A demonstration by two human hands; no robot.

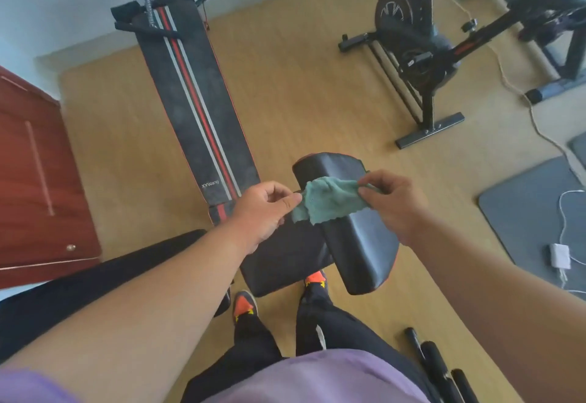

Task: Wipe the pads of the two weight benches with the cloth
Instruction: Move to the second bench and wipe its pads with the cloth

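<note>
You hold the cloth (329, 201) stretched between both hands above the near bench (358, 244).

Your left hand (263, 209) pinches its left edge and your right hand (393, 202) pinches its right edge, each grip closed on the fabric, which hangs over the black pad. The striped bench (193, 101) lies to the left, running toward the wall. An exercise bike (421, 50) stands well to the right, a grey mat (532, 212) with a white charger (559, 255) beside it, and your shoes (244, 306) touch the pad's base.
</note>
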